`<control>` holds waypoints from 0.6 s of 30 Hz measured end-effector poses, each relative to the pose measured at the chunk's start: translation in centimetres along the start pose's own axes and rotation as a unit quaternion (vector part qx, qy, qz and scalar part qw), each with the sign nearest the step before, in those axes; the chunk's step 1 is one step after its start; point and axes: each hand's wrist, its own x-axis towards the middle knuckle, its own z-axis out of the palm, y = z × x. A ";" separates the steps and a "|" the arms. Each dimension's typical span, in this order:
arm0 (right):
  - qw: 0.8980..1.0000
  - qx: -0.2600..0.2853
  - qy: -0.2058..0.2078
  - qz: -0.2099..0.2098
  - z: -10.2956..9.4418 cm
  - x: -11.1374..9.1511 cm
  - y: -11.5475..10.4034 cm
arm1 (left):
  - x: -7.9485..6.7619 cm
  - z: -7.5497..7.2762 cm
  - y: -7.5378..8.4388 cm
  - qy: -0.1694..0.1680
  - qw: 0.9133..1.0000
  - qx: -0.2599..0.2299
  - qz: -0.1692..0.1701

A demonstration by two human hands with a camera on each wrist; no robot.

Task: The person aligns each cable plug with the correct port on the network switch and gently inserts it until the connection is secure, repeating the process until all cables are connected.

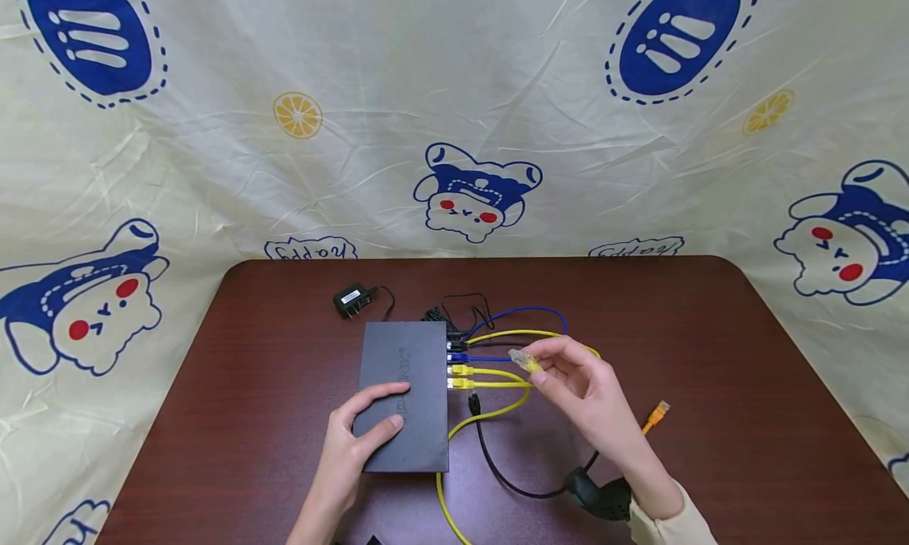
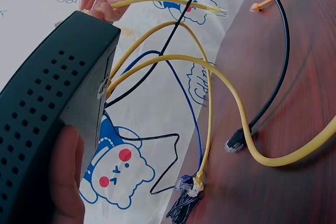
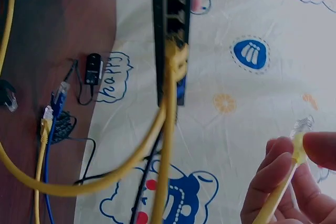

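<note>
My left hand (image 1: 348,442) holds a dark grey network switch (image 1: 387,356), its thumb and a finger lying on the broad face. In the left wrist view the switch (image 2: 47,87) shows a vented side, and the thumb (image 2: 68,166) presses near its edge. Yellow cables (image 1: 490,384) and a blue one (image 1: 490,360) are plugged into the port side. Several open ports (image 3: 175,3) show in the right wrist view. Right of the switch, my right hand (image 1: 585,387) pinches a yellow network cable by its clear plug (image 3: 302,127), apart from the ports.
A black cable with a plug (image 1: 474,404) lies right of the switch, and an orange cable plug (image 1: 659,412) lies farther right. A black power adapter (image 1: 353,301) sits behind on the brown table (image 1: 248,419). A printed cloth (image 1: 355,182) hangs beyond the far edge.
</note>
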 end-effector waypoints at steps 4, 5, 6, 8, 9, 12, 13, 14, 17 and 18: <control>0.997 -0.072 -0.012 0.008 1.0 -0.2 0.3 | 0.0 0.0 0.1 -0.001 1.000 0.002 0.000; 0.995 -0.094 -0.015 0.006 1.3 -0.3 0.4 | 0.0 0.0 0.1 -0.001 1.000 0.002 -0.001; 0.993 -0.113 -0.019 0.004 1.5 -0.4 0.5 | 0.0 0.0 0.1 -0.001 1.000 0.002 -0.001; 0.989 -0.146 -0.023 -0.015 2.0 -0.5 0.9 | 0.0 0.0 0.1 -0.001 1.000 0.003 0.000; 0.986 -0.162 -0.022 -0.027 2.2 -0.6 1.0 | 0.0 0.0 0.1 -0.001 1.000 0.004 -0.001; 0.977 -0.205 -0.017 -0.063 2.8 -0.7 1.3 | 0.0 0.0 0.1 -0.002 1.000 0.005 0.001; 0.973 -0.218 -0.015 -0.073 2.9 -0.8 1.4 | 0.0 0.0 0.1 -0.002 1.000 0.005 0.001; 0.970 -0.227 -0.014 -0.082 3.1 -0.8 1.5 | 0.0 0.0 0.2 -0.003 1.000 0.005 0.001; 0.960 -0.256 -0.012 -0.111 3.4 -0.8 1.9 | 0.0 0.0 0.2 -0.003 1.000 0.004 0.004; 0.957 -0.266 -0.011 -0.117 3.6 -0.9 1.9 | 0.0 0.0 0.2 -0.003 1.000 0.004 0.004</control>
